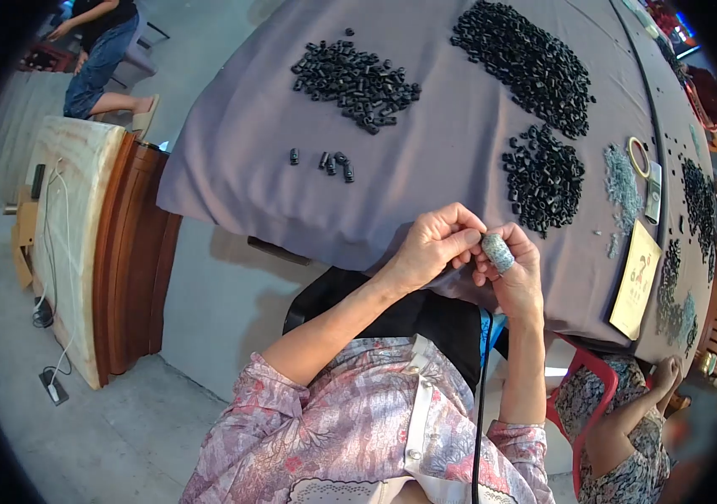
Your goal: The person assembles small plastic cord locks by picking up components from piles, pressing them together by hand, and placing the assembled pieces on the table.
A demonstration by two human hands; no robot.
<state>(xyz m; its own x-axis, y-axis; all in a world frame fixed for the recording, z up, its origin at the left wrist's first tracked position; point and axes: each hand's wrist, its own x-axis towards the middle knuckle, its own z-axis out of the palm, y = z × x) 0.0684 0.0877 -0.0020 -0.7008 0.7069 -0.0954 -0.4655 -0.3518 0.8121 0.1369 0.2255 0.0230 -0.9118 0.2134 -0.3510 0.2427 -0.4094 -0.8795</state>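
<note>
My left hand (440, 245) is at the table's near edge, thumb and forefinger pinched together beside my right hand. What sits in that pinch is too small and hidden to make out. My right hand (514, 273) touches it, fingers curled, with a speckled grey-white wrap (497, 253) around one finger or thumb. Whatever its fingertips hold is hidden. Beyond my hands, several small black cylindrical pieces (331, 164) lie on the grey cloth (249, 109). Larger piles of black pieces lie farther back (357, 84) and to the right (543, 181).
Right of the piles are small clear pieces (623, 189), a tape roll (638, 157) and a yellowish booklet (636, 280). A person sits on a red chair (598, 378) at lower right; another person is at upper left. A marble-topped cabinet (81, 244) stands left.
</note>
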